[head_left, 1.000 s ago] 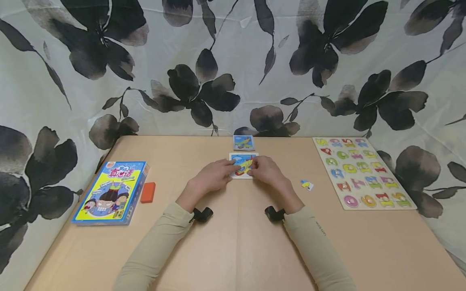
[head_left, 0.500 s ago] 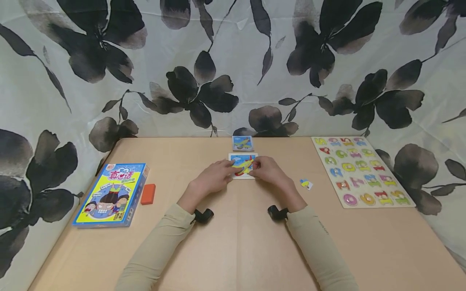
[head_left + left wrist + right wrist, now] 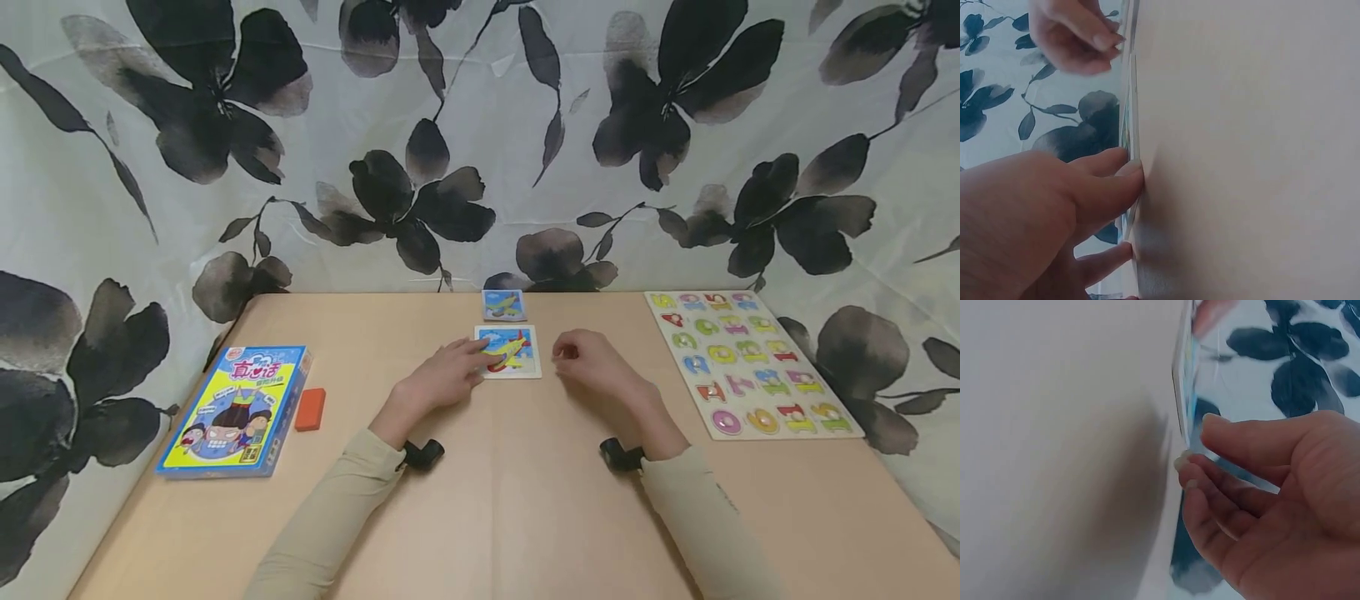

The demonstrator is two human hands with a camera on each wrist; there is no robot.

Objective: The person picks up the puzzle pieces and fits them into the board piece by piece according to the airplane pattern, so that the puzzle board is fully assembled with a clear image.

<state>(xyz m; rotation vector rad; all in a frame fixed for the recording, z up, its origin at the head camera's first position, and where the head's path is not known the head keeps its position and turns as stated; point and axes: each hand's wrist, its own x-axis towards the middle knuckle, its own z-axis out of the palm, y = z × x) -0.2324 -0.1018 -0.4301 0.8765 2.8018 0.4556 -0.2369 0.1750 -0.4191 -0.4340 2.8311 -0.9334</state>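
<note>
A small white-bordered jigsaw puzzle (image 3: 529, 358) with a yellow airplane on blue lies flat mid-table. The fingers of my left hand (image 3: 444, 375) rest over its left side. In the left wrist view the left thumb (image 3: 1119, 187) touches the puzzle's near edge. My right hand (image 3: 600, 362) is to the right of the puzzle, apart from it, fingers loosely bent. In the right wrist view a gap shows between its thumb and fingertips (image 3: 1182, 464), with nothing held. Behind the puzzle lies a smaller picture card (image 3: 504, 305) with a similar airplane.
At the left lie a blue and yellow box (image 3: 232, 408) and an orange-red block (image 3: 310, 409). A white sheet of colorful printed shapes (image 3: 750, 367) lies at the right. Floral cloth (image 3: 480, 200) hangs behind the table (image 3: 495, 500).
The right hand has left the puzzle's right edge and moved right. It now hides the spot where small loose puzzle pieces lay. The left hand stays on the puzzle.
</note>
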